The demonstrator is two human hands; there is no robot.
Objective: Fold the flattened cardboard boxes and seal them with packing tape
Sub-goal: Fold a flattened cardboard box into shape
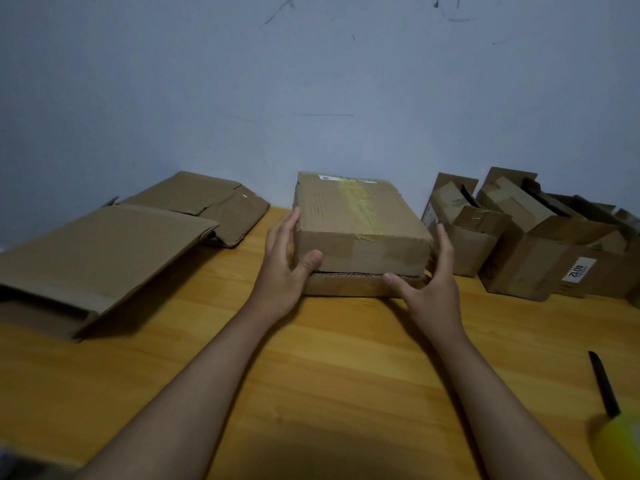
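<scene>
A folded brown cardboard box (356,220) with a yellowish tape strip along its top stands at the middle back of the wooden table (329,358). It rests on a flat piece of corrugated cardboard (349,287). My left hand (285,263) lies against the box's left side with straight fingers, the thumb touching the front face. My right hand (433,275) is at the box's right front corner, fingers spread and straight, the thumb by the flat cardboard's edge. Neither hand curls round anything.
Two flattened boxes lie at the left, one large (93,258) and one further back (204,202). Several open, partly folded boxes (519,237) crowd the right back. A dark blade with a yellow handle (604,386) lies at the right front. A blue-grey wall stands behind.
</scene>
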